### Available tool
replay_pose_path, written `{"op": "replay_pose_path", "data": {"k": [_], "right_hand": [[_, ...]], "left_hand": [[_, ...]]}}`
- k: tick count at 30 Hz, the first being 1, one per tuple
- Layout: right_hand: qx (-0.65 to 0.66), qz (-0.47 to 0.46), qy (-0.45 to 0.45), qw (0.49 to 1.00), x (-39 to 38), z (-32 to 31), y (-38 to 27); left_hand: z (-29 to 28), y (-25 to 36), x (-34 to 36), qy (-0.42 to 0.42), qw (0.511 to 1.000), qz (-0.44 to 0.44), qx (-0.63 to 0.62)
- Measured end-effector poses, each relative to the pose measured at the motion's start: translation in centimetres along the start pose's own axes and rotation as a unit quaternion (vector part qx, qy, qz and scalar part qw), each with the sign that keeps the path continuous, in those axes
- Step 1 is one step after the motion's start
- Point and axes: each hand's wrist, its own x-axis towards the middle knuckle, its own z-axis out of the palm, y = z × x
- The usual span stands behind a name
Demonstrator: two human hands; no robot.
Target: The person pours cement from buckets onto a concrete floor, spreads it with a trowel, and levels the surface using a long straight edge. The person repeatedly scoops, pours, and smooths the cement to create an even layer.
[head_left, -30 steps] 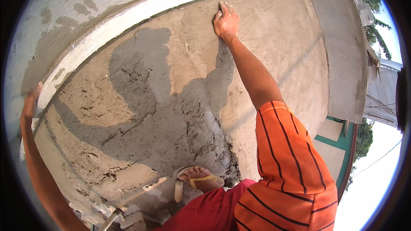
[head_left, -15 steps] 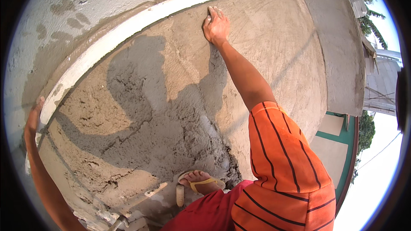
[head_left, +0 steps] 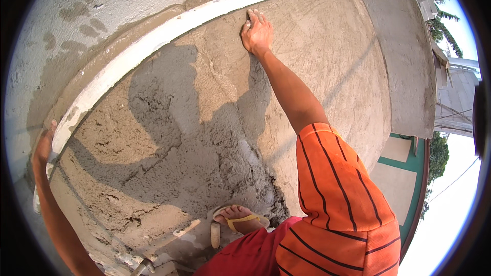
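A long white straightedge bar (head_left: 174, 28) stretches across the mortar surface (head_left: 312, 61), from the left side to the far right. My left hand (head_left: 45, 142) grips the bar near its left end, with the fingertips at its outer edge. My right hand (head_left: 257, 33) lies against the smoother mortar just short of the bar's near edge. Its fingers are stretched out, and I see nothing held in it. Between my arms, rough wet mortar (head_left: 204, 158) lies in clumps, partly under my shadow.
My foot in a yellow-strapped flip-flop (head_left: 243, 219) is beside the rough mortar. Close to it are a wooden handle (head_left: 215, 235) and a tool with a metal head (head_left: 146, 266). A rough pale wall (head_left: 123, 0) borders the bar; a concrete ledge (head_left: 401, 56) stands at right.
The bar has shifted slightly toward me, most at its left end. My left hand has moved a little right and nearer with it. The right hand has barely moved.
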Motion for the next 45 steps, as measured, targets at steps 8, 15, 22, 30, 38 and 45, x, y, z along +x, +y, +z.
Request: {"op": "replay_pose_path", "data": {"k": [8, 15, 22, 30, 38, 45], "right_hand": [[0.005, 0.0, 0.003, 1.0, -0.2, -0.4, -0.5], [0.021, -0.009, 0.016, 1.0, -0.1, 0.0, 0.1], [0.027, -0.017, 0.015, 0.999, 0.1, 0.0, -0.4], [0.04, -0.048, 0.086, 0.994, -0.2, 0.4, 0.3], [0.001, -0.068, 0.109, 0.992, 0.1, 1.5, 0.9], [-0.003, -0.06, 0.08, 0.995, -0.2, 0.8, 0.7]], "left_hand": [[0.9, -0.9, -0.3, 0.023, 1.0, -0.009, 0.018], [1.8, -1.7, -0.5, 0.053, 0.997, 0.047, -0.004], [4.1, -5.4, -2.3, 0.121, 0.981, 0.121, -0.085], [3.9, 3.9, -8.0, 0.046, 0.988, 0.144, -0.043], [4.6, 4.9, -9.0, 0.089, 0.981, 0.146, 0.086], [4.5, 5.0, -9.0, 0.051, 0.99, 0.129, 0.007]]}}
